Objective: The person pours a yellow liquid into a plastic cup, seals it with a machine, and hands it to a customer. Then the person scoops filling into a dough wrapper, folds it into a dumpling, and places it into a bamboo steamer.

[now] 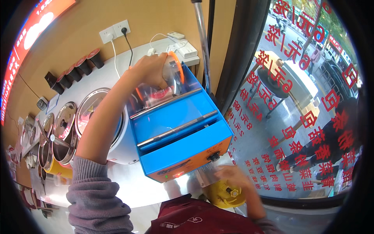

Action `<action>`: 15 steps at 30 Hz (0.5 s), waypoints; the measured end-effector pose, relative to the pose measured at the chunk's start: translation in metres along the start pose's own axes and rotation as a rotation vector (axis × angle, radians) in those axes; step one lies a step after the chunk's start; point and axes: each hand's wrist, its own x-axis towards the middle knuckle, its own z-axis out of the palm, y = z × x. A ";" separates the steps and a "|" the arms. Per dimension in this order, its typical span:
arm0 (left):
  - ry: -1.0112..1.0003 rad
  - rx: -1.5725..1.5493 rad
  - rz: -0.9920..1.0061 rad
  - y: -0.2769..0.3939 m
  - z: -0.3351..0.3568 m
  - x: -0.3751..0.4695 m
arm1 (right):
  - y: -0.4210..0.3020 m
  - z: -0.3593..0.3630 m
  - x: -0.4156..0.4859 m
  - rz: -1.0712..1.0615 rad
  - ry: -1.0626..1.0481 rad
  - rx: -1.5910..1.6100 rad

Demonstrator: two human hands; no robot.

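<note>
A blue machine (175, 112) with two metal rods across its top stands on the counter before me. Its orange front panel (195, 158) carries a black knob, a lit red switch and a small green light. My left hand (153, 71) is on a clear plastic piece (172, 70) with orange edges at the machine's far end, fingers curled over it. Something pink shows through the plastic. My right hand (230, 175) is low by the machine's front right corner, beside the counter's metal edge, blurred and partly hidden. A yellow round object (223, 194) with a knob-like fitting lies below it.
Left of the machine stand a lidded pot (93, 106) and several steel containers (62, 146). Dark cups with red lids (83, 65) line the wall. Cables run from a wall socket (115, 31). A metal pole (203, 44) and a glass pane (280, 117) with red lettering bound the right.
</note>
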 end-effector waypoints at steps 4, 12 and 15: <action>0.005 -0.011 -0.019 -0.001 0.002 0.000 | -0.120 -0.069 0.000 -0.602 0.445 -0.281; 0.049 -0.075 0.005 -0.004 0.003 -0.002 | -0.335 0.000 0.071 -1.343 0.535 -0.124; 0.028 -0.066 0.025 -0.006 0.003 -0.001 | -0.366 0.009 0.089 -1.415 0.651 -0.254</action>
